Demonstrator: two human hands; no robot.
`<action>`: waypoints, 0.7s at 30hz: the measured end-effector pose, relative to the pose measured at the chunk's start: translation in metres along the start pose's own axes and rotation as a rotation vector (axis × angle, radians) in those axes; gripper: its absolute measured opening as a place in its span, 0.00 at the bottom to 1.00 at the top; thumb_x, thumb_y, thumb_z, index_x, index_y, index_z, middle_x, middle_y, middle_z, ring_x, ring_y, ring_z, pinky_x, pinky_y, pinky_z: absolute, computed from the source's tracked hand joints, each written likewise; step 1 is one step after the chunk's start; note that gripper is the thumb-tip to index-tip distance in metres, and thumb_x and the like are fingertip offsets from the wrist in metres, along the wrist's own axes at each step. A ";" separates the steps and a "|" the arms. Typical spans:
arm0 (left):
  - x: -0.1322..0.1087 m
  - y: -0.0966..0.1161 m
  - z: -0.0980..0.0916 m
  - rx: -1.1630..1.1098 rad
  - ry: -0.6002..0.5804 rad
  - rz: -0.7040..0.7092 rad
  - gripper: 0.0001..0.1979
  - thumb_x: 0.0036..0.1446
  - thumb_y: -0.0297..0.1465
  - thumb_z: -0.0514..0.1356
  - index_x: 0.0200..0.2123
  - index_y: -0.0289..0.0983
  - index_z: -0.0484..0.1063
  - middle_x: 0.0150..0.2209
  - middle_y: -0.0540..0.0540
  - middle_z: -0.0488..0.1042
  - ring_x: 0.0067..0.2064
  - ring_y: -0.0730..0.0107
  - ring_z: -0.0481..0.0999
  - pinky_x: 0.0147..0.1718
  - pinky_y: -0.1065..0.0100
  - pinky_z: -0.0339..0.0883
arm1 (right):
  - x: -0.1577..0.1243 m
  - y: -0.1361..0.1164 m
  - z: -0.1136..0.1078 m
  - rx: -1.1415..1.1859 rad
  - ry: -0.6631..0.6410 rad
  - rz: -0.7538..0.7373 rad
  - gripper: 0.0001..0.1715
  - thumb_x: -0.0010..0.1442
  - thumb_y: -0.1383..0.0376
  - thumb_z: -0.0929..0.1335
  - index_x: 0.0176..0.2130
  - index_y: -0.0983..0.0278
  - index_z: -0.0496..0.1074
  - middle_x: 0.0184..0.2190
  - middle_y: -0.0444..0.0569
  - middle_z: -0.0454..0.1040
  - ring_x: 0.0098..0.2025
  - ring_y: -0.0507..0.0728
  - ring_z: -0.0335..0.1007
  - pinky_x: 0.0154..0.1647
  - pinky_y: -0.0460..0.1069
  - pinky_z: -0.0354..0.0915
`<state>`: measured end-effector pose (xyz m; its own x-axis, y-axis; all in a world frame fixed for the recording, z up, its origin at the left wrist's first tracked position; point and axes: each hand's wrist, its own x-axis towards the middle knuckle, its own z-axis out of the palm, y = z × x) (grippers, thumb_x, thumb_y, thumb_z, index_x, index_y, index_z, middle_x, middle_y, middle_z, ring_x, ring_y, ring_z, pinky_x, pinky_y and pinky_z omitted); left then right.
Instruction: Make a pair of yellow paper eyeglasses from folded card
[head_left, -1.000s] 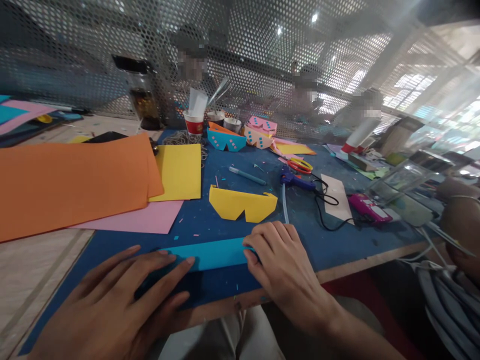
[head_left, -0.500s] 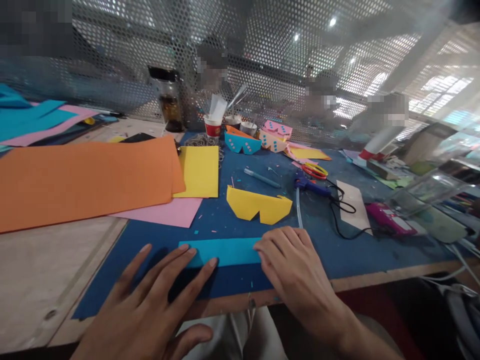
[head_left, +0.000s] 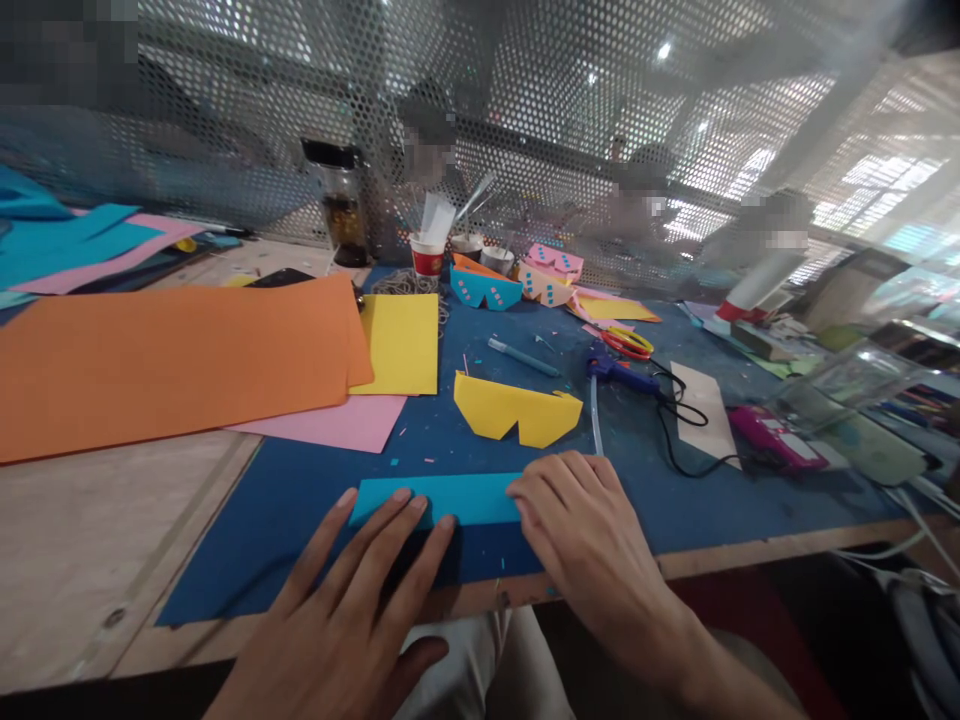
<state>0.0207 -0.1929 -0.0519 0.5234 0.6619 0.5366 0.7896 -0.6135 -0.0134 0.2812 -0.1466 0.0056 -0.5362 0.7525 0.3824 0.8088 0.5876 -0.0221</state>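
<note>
A folded-looking strip of light-blue paper or foam sheet (head_left: 472, 497) lies flat near the table's front edge. My left hand (head_left: 352, 590) is open, its spread fingertips resting on the left half of the strip. At the other end, my right hand (head_left: 585, 530) is closed, with curled fingers and thumb on the strip's right end. The fingertips there are partly hidden. Just beyond the strip stands a yellow glasses-shaped cutout (head_left: 517, 412) with a notch at its lower edge.
Orange sheets (head_left: 172, 360), a yellow sheet (head_left: 403, 345) and a pink sheet (head_left: 337, 422) lie at left. Ahead are a blue pen (head_left: 523, 356), a glue gun (head_left: 622, 374) with its cord, scissors (head_left: 628, 342), decorated glasses cutouts (head_left: 486, 290), a paper cup (head_left: 427, 258) and a bottle (head_left: 343, 215).
My left hand has slid to the right along the blue strip, fingers still spread. My right hand keeps its place at the strip's right end.
</note>
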 end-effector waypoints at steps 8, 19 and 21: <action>-0.002 0.007 0.004 -0.021 -0.027 -0.092 0.27 0.76 0.51 0.54 0.69 0.44 0.73 0.66 0.35 0.78 0.71 0.46 0.73 0.79 0.38 0.38 | -0.002 -0.008 -0.007 0.078 0.034 -0.023 0.11 0.77 0.72 0.64 0.48 0.63 0.77 0.45 0.50 0.79 0.45 0.61 0.70 0.49 0.58 0.60; -0.001 0.004 0.004 -0.026 -0.007 -0.074 0.27 0.77 0.50 0.52 0.67 0.42 0.74 0.66 0.34 0.79 0.69 0.46 0.74 0.80 0.39 0.36 | -0.003 -0.022 0.009 0.090 -0.048 -0.256 0.16 0.81 0.67 0.62 0.60 0.67 0.73 0.53 0.52 0.81 0.51 0.61 0.74 0.52 0.58 0.63; 0.000 0.005 0.004 -0.022 -0.018 -0.077 0.27 0.77 0.49 0.52 0.66 0.41 0.75 0.66 0.33 0.78 0.70 0.45 0.74 0.80 0.39 0.37 | -0.004 -0.023 0.008 0.058 -0.056 -0.258 0.15 0.81 0.68 0.62 0.60 0.67 0.74 0.53 0.51 0.81 0.50 0.61 0.73 0.52 0.59 0.63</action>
<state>0.0258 -0.1945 -0.0551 0.4670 0.7153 0.5199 0.8206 -0.5696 0.0465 0.2631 -0.1604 -0.0029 -0.7366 0.5902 0.3302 0.6296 0.7768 0.0159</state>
